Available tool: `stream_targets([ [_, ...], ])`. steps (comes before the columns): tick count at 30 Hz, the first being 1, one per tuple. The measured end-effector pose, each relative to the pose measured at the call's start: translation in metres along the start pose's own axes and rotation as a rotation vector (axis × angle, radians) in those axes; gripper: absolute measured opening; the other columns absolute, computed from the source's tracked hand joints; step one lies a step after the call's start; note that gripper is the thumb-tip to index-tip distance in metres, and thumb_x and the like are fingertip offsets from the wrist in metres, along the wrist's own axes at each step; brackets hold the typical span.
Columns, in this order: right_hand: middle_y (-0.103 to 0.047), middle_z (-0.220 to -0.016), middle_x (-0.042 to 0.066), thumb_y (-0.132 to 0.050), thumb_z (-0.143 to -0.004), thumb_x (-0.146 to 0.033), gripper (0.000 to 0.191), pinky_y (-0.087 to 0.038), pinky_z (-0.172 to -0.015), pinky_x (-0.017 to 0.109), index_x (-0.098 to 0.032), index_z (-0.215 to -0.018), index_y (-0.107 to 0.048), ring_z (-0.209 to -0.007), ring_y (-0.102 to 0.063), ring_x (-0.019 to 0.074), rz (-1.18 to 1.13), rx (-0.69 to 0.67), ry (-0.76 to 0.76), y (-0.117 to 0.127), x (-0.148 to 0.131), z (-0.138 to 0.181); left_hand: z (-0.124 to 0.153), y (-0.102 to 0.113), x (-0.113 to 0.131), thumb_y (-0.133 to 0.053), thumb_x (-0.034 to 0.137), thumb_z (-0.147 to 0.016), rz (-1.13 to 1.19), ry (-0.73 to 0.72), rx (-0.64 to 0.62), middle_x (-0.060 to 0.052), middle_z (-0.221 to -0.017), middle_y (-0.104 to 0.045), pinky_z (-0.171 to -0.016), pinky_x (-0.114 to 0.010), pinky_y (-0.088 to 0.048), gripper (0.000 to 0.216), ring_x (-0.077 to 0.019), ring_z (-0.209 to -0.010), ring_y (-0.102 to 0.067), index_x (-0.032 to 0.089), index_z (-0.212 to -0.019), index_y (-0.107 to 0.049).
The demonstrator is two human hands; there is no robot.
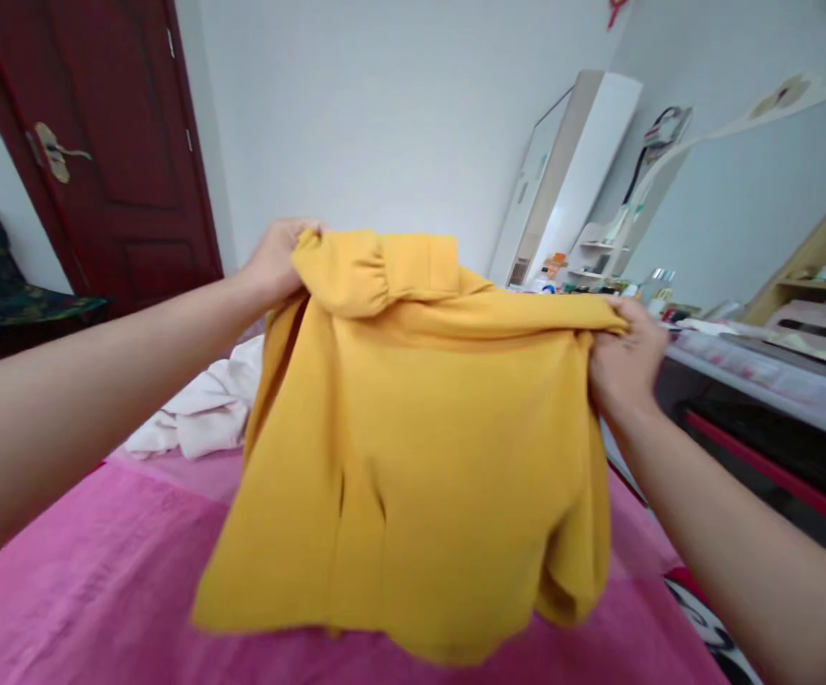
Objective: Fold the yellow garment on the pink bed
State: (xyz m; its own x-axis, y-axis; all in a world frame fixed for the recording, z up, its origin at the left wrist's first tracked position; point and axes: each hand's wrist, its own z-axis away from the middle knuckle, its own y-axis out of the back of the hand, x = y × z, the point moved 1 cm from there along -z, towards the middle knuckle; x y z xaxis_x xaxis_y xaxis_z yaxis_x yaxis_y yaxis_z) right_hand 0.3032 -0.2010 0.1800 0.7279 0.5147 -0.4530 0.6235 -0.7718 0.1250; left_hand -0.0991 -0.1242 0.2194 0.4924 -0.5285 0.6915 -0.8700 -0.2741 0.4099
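A yellow shirt hangs stretched out in front of me, held up by its top corners. At its upper left corner, my left hand is closed on the fabric. My right hand grips the upper right edge, with cloth bunched in the fingers. A gathered cuff of a sleeve lies folded over the top edge between the hands. The lower hem hangs loose, slightly blurred, over the pink bedspread. Whether the hem touches the bedspread I cannot tell.
Crumpled white cloth lies on the bed behind the shirt at left. A dressing table with bottles and a mirror stands at right. A dark red door and a camouflage-covered chair are at left, a tall white cabinet behind.
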Motion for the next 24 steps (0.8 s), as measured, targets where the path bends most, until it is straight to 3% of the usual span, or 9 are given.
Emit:
stream_targets([
  [2, -0.066, -0.094, 0.007, -0.059, -0.068, -0.021, 0.035, -0.048, -0.082, 0.043, -0.016, -0.103, -0.062, -0.086, -0.061, 0.0239, 0.121, -0.13, -0.192, -0.028, 0.036, -0.006, -0.023, -0.026, -0.021, -0.059, 0.02, -0.076, -0.092, 0.069, 0.044, -0.008, -0.11, -0.062, -0.089, -0.031, -0.041, 0.034, -0.0172, -0.101, -0.056, 0.006, -0.107, -0.054],
  [4, -0.064, -0.101, 0.01, -0.063, -0.066, -0.022, 0.047, -0.048, -0.08, 0.042, -0.014, -0.112, -0.057, -0.084, -0.061, 0.0235, 0.199, -0.245, -0.273, -0.041, 0.063, 0.009, -0.025, -0.047, -0.054, -0.063, 0.016, -0.071, -0.187, 0.146, 0.072, -0.014, -0.112, -0.061, -0.093, -0.037, -0.04, 0.035, -0.0222, -0.101, -0.056, 0.007, -0.104, -0.056],
  [6, -0.061, -0.109, 0.01, -0.062, -0.07, -0.025, 0.047, -0.047, -0.084, 0.043, -0.017, -0.116, -0.056, -0.09, -0.06, 0.0237, 0.207, -0.385, -0.176, -0.042, 0.074, 0.041, -0.004, -0.064, -0.089, -0.061, 0.019, -0.072, -0.366, 0.097, -0.026, -0.012, -0.115, -0.059, -0.098, -0.037, -0.038, 0.036, -0.0234, -0.107, -0.053, 0.012, -0.107, -0.057],
  [9, -0.061, -0.111, 0.008, -0.057, -0.078, -0.029, 0.033, -0.043, -0.093, 0.042, -0.021, -0.109, -0.06, -0.103, -0.057, 0.0238, 0.154, -0.638, -0.028, -0.03, 0.065, 0.102, 0.054, -0.082, -0.124, -0.054, 0.029, -0.079, -0.444, -0.087, -0.234, -0.01, -0.121, -0.055, -0.104, -0.036, -0.033, 0.038, -0.0231, -0.117, -0.047, 0.015, -0.114, -0.056],
  [12, -0.057, -0.121, 0.01, -0.06, -0.078, -0.034, 0.037, -0.04, -0.098, 0.041, -0.02, -0.112, -0.06, -0.114, -0.052, 0.0246, 0.12, -0.871, -0.027, -0.016, 0.045, 0.147, 0.112, -0.085, -0.126, -0.047, 0.042, -0.085, -0.425, -0.204, -0.383, -0.01, -0.129, -0.051, -0.107, -0.038, -0.03, 0.044, -0.0242, -0.122, -0.044, 0.016, -0.12, -0.054],
  [15, -0.048, -0.135, 0.011, -0.066, -0.072, -0.035, 0.059, -0.034, -0.104, 0.042, -0.02, -0.127, -0.051, -0.124, -0.044, 0.0264, 0.189, -1.055, -0.012, -0.014, 0.033, 0.165, 0.143, -0.078, -0.117, -0.051, 0.049, -0.083, -0.502, -0.283, -0.524, -0.01, -0.135, -0.047, -0.107, -0.039, -0.029, 0.053, -0.0264, -0.125, -0.041, 0.018, -0.127, -0.05],
  [17, -0.047, -0.136, 0.01, -0.064, -0.073, -0.031, 0.064, -0.033, -0.105, 0.039, -0.019, -0.133, -0.046, -0.124, -0.043, 0.0251, 0.243, -1.142, 0.033, -0.019, 0.03, 0.169, 0.15, -0.076, -0.117, -0.054, 0.044, -0.082, -0.584, -0.312, -0.592, -0.01, -0.135, -0.048, -0.106, -0.039, -0.031, 0.056, -0.0259, -0.124, -0.043, 0.018, -0.131, -0.046],
  [20, -0.053, -0.128, 0.01, -0.057, -0.076, -0.023, 0.058, -0.036, -0.101, 0.034, -0.018, -0.133, -0.046, -0.117, -0.048, 0.0232, 0.358, -1.171, 0.1, -0.033, 0.027, 0.173, 0.147, -0.081, -0.124, -0.054, 0.029, -0.08, -0.715, -0.343, -0.614, -0.01, -0.129, -0.053, -0.106, -0.04, -0.031, 0.054, -0.0241, -0.119, -0.048, 0.018, -0.132, -0.044],
  [24, -0.058, -0.112, 0.01, -0.045, -0.082, -0.016, 0.042, -0.041, -0.087, 0.031, -0.021, -0.122, -0.055, -0.104, -0.053, 0.0223, 0.571, -1.161, 0.195, -0.053, 0.025, 0.175, 0.134, -0.1, -0.132, -0.043, 0.012, -0.082, -0.888, -0.416, -0.597, -0.009, -0.106, -0.064, -0.106, -0.046, -0.026, 0.038, -0.023, -0.102, -0.058, 0.018, -0.116, -0.057],
])
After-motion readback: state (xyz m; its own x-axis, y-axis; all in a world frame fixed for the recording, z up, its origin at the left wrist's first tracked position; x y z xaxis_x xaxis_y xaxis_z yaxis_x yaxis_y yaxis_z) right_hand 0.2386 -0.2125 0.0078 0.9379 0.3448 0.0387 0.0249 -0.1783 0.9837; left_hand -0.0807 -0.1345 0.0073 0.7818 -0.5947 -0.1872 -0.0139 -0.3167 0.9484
